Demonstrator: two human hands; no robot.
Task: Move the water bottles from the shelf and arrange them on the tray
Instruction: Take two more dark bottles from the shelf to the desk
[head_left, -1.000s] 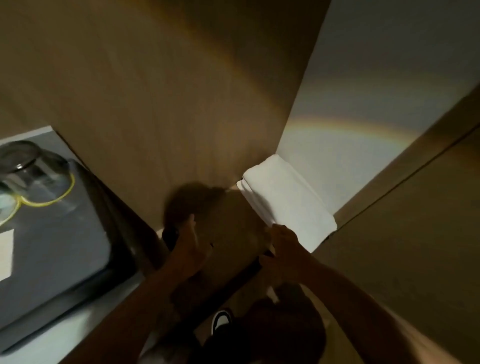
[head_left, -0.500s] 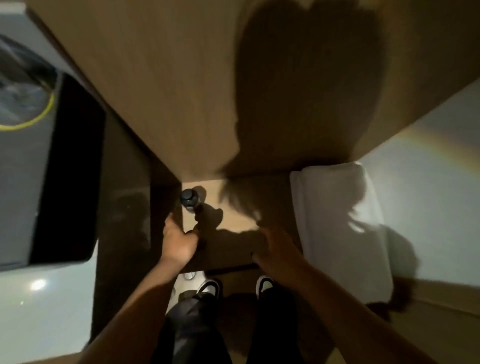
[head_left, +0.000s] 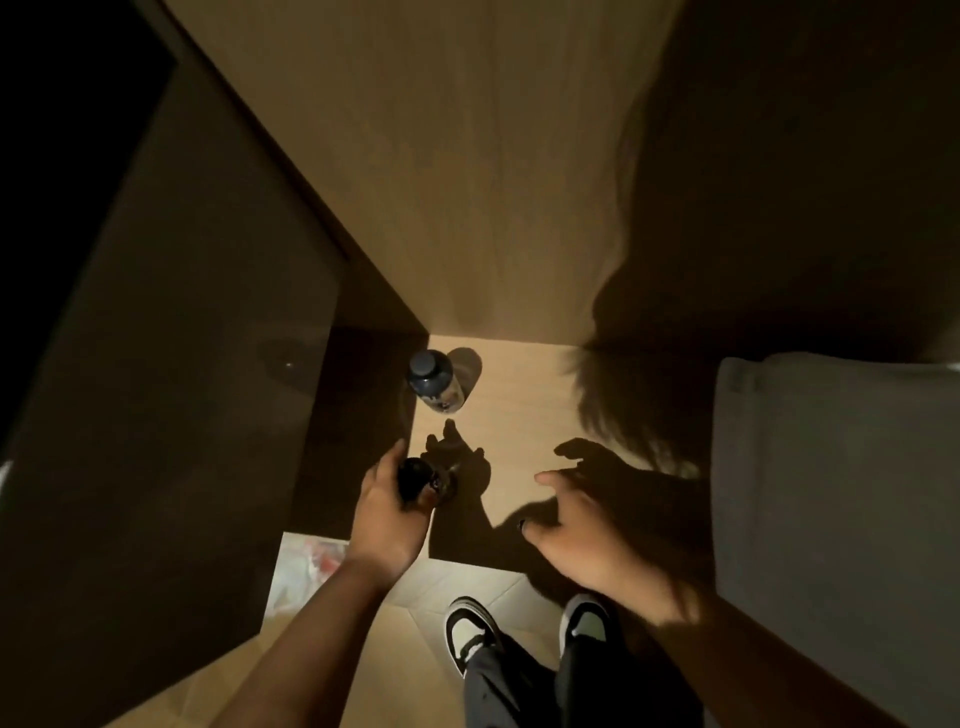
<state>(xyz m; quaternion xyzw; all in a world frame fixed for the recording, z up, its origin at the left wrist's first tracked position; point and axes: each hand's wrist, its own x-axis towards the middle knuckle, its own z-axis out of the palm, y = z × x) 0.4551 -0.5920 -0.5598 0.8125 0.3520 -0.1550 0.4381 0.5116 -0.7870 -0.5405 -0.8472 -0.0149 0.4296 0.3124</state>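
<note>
1. Left hand was curled around the dark cap end of a water bottle at the front left of the wooden shelf; fingers closed on it, grip near the top.
2. Right hand hovered over the shelf's front edge, fingers spread apart, holding nothing.
3. Second bottle stood upright farther back, against the dark side panel, apart from the held one.
4. Folded white towel lay at the right. Tray not in view.
5. Light dim; hard shadows of both hands fell across the shelf.
6. Risks, as judged: a grip high on the cap could let the bottle swing or slip on lifting. Reaching past it for the rear bottle could knock that one over against the panel. Poor light could cause a misjudged reach.
</note>
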